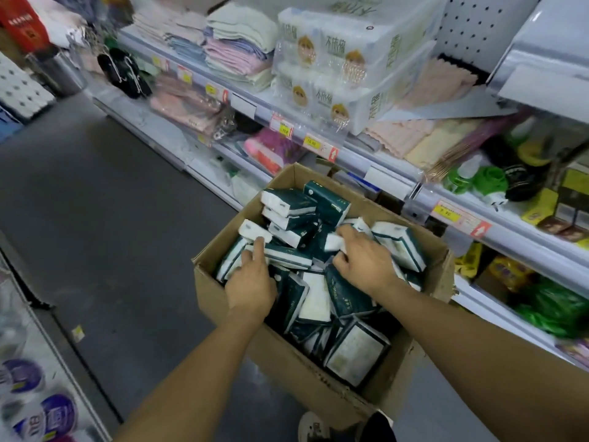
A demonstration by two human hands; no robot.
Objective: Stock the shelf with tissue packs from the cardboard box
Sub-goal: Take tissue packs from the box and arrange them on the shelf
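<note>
An open cardboard box stands on the floor in front of the shelf, filled with several dark green and white tissue packs lying jumbled. My left hand reaches into the box's left side, its fingers on a pack near the left wall. My right hand is in the middle of the box with curled fingers gripping a white-ended tissue pack. Both forearms stretch down from the bottom of the view.
The shelf holds folded towels, large white tissue bundles, cloths and green bottles, with yellow price tags along its edge. Grey aisle floor lies to the left. Another display with toilet paper stands at lower left. A shoe shows below the box.
</note>
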